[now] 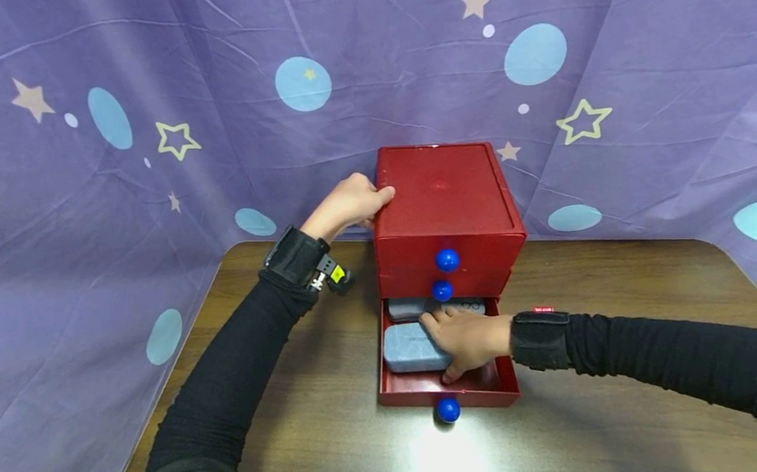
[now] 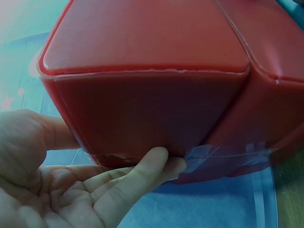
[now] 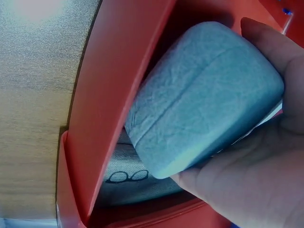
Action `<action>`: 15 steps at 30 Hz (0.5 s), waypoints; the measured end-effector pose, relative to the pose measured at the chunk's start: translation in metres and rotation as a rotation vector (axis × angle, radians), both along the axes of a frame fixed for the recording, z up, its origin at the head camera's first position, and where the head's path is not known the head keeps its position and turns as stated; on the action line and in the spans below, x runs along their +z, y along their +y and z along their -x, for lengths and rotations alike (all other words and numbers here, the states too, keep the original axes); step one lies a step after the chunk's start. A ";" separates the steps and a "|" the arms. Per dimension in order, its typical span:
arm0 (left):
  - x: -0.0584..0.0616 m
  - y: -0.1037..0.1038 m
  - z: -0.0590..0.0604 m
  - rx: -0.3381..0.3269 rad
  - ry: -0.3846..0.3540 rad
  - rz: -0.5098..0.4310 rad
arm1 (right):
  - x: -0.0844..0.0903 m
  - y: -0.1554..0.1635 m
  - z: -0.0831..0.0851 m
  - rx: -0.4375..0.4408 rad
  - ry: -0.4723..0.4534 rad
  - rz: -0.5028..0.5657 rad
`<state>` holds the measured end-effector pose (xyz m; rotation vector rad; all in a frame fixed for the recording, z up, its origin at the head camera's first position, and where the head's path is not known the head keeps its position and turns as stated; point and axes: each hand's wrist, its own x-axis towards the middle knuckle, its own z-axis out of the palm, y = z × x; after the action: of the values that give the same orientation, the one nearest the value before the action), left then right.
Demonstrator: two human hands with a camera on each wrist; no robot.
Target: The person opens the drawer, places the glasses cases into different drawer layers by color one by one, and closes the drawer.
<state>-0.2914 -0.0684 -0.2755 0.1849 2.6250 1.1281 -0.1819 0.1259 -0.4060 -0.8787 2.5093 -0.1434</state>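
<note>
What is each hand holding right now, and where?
The right hand grips a grey-blue rounded case by its end, inside the open bottom drawer. The left hand steadies the red drawer chest at its side.

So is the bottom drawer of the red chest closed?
No, the bottom drawer is pulled out, with the right hand inside holding a grey case.
</note>
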 end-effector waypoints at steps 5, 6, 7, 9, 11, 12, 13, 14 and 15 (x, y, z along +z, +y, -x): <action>0.000 0.000 0.000 -0.001 0.002 -0.004 | -0.004 -0.001 -0.001 -0.013 0.017 -0.013; 0.000 0.000 0.000 -0.002 0.005 -0.004 | -0.005 -0.001 -0.001 -0.012 0.021 -0.014; 0.000 0.000 -0.001 -0.002 0.007 -0.005 | -0.005 -0.001 -0.001 -0.011 0.024 -0.015; -0.001 0.000 -0.001 -0.001 0.010 -0.011 | -0.006 -0.001 -0.001 -0.011 0.027 -0.015; -0.001 0.000 -0.001 -0.003 0.010 -0.018 | -0.006 -0.001 -0.002 -0.012 0.025 -0.015; -0.001 0.000 -0.001 -0.003 0.010 -0.023 | -0.006 -0.001 -0.002 -0.012 0.023 -0.015; -0.001 0.000 -0.001 -0.004 0.009 -0.026 | -0.006 -0.001 -0.002 -0.013 0.021 -0.015; -0.001 0.000 -0.001 -0.005 0.007 -0.029 | -0.006 -0.001 -0.002 -0.014 0.020 -0.015; -0.001 0.000 -0.001 -0.005 0.005 -0.033 | -0.006 -0.001 -0.002 -0.014 0.020 -0.017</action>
<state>-0.2899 -0.0685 -0.2766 0.2018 2.6099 1.1715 -0.1799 0.1248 -0.4122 -0.8596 2.5321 -0.1188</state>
